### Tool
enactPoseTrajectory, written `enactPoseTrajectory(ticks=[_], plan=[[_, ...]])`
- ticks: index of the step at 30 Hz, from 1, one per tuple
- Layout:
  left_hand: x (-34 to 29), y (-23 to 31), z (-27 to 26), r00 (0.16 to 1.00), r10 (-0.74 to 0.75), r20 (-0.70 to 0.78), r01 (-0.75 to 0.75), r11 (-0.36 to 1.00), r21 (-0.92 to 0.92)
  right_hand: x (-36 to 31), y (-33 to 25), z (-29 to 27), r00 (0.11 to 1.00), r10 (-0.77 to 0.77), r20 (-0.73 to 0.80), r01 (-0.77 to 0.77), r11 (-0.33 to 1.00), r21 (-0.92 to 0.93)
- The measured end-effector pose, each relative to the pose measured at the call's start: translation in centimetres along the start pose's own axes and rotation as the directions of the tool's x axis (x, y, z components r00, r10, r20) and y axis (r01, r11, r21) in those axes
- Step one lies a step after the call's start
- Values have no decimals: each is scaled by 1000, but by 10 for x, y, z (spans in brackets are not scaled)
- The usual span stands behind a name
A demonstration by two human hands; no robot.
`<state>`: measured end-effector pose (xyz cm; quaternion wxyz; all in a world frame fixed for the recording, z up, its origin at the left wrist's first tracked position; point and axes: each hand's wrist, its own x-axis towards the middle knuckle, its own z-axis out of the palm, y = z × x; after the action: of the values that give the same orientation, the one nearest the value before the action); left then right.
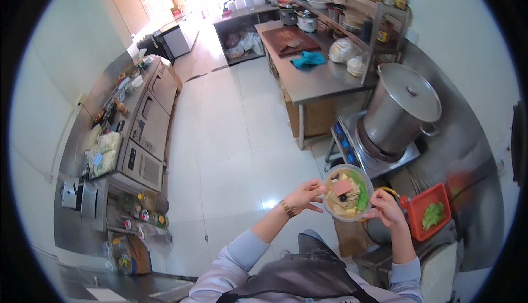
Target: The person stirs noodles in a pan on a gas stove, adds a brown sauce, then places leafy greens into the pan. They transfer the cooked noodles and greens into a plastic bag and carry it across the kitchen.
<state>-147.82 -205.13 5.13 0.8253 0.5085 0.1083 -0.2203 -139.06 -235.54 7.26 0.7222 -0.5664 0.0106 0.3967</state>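
Both forearms, in pale blue sleeves over a dark apron (308, 275), rose from the lower edge toward a clear bowl (347, 192) held in the air above the floor (231, 154). Right hand (386, 208) grasped the bowl at its lower right rim, fingers curled under it. Left hand (304, 196), a gold watch (287, 209) at its wrist, touched the bowl's left rim with its fingertips; its fingers were spread and not clenched, and whether they truly gripped could not be told. So the bowl sat between the two hands, nearer the right. It held soup with green leaves, pale pieces, dark bits and a pink slice on top.

Just right of the right hand stood a red basket (418, 207) with greens (433, 215) in it. Beyond the bowl, a large steel pot (399, 110) with its lid on sat on a low burner (379, 163). Farther back, a steel bench (313, 80) carried a brown board (289, 40), a teal cloth (308, 59) and white bags (342, 50), with shelves above it. Along the left wall ran a long steel bench (146, 127) with drawers, bags of food lying at its near end. Someone stood far off by the bright doorway.
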Motion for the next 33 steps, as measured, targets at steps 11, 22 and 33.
enactPoseTrajectory(ticks=[11,22,33], plan=[[88,208,-304,958,157,-239,-196,969,-147,401,-131,178,973,104,206,-58,975,-216],[277,429,-571,968,160,-194,-186,974,-127,745,-255,268,973,155,170,-120,973,-196],[538,613,-772,998,65,20,-63,995,-81,1016,-358,275,999,-15,-45,12,998,-61]])
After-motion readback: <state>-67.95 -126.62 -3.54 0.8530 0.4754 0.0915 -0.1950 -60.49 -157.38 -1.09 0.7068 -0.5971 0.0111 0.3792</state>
